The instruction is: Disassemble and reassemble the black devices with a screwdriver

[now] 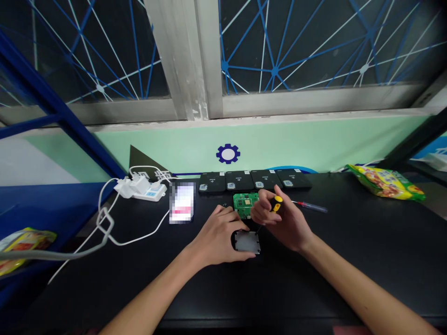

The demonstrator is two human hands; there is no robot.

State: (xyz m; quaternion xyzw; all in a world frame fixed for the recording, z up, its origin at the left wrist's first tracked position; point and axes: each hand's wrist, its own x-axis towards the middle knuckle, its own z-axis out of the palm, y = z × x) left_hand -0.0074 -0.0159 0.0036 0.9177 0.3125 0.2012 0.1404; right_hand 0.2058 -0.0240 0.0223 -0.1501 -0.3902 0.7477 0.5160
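My left hand point(223, 237) grips a small grey metal plate point(247, 242) by its edges, thumb along the near side and fingers along the far side. The plate lies low over the black tabletop, with dark spots near its corners. In my right hand point(279, 216) is a screwdriver point(277, 201) with a yellow and black handle, the fingers wrapped round it. Its thin shaft points down to the plate's far right corner; whether the tip touches a screw I cannot tell. Just behind the plate lies a green circuit board point(242, 204), partly covered by my right hand.
Several flat black boxes point(238, 180) stand in a row by the wall. To the left are a phone point(182, 203) and a white power strip point(150, 191) with looping cables. To the right lie another screwdriver point(312, 206) with a clear handle and a yellow-green snack bag point(384, 183).
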